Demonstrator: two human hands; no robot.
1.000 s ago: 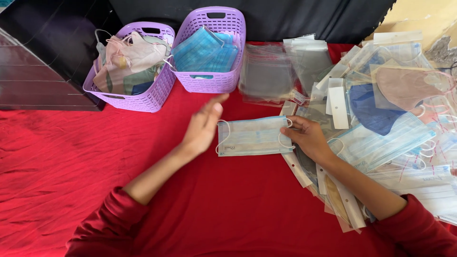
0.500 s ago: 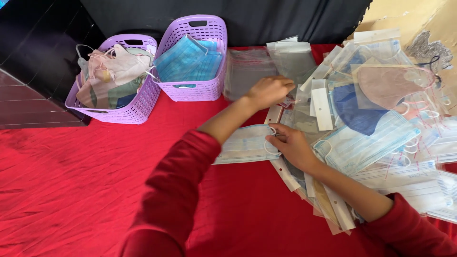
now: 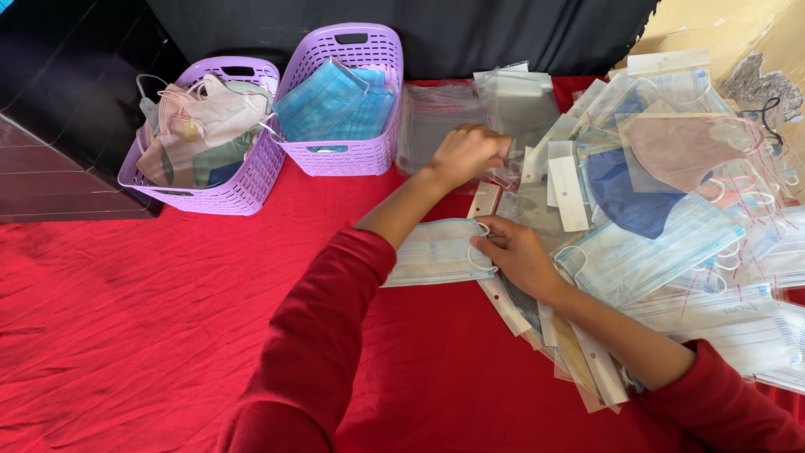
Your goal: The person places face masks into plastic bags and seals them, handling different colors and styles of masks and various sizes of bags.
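A pale blue face mask [image 3: 432, 252] lies flat on the red cloth [image 3: 151, 319]. My right hand [image 3: 513, 256] rests on its right end, fingers pressing on the ear loop. My left hand [image 3: 466, 153] reaches across, over the mask, and pinches a clear plastic sleeve [image 3: 524, 172] at the edge of the heap of sleeves. Both arms wear red sleeves.
Two lilac baskets stand at the back: the left basket [image 3: 239, 189] holds mixed beige and green masks, the right basket [image 3: 352, 155] holds folded blue masks. A heap of bagged masks [image 3: 671, 226] and empty clear sleeves [image 3: 444, 117] fills the right side. A black wall runs behind.
My left hand went from hovering open beside the mask to reaching right across it and gripping a clear sleeve. My right hand stayed on the mask's end.
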